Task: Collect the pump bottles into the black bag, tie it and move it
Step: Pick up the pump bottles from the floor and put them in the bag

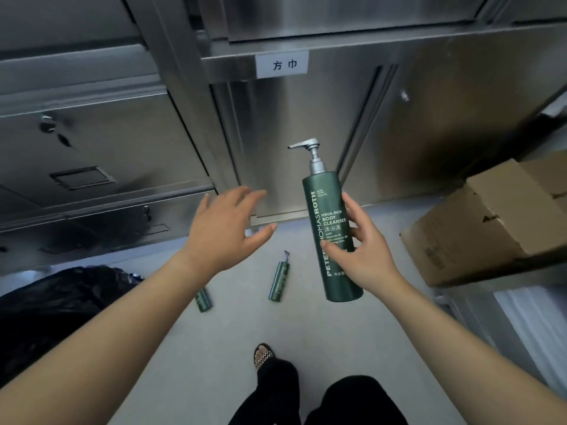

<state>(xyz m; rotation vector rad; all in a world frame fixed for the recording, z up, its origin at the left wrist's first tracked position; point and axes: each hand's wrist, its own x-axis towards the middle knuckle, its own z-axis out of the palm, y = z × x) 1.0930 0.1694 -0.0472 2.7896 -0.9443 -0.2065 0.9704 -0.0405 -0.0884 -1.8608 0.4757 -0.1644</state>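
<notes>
Right hand [365, 256]: I log thumb and fingers curled round the lower body of a tall dark-green plastic pump bottle with silver pump head [329, 210], held nearly upright above the grey floor [199, 348]. Left hand [224, 231]: fingers spread, holding nothing, just beside the bottle, apart from it. Two smaller-looking green pump bottles lie on the floor, one central [279, 280], one partly hidden by my left forearm [203, 299]. Crumpled black plastic bag [55, 308] at far left; contents not discernible. Brown cardboard box [491, 222] at right, flaps loose, inside unseen.
</notes>
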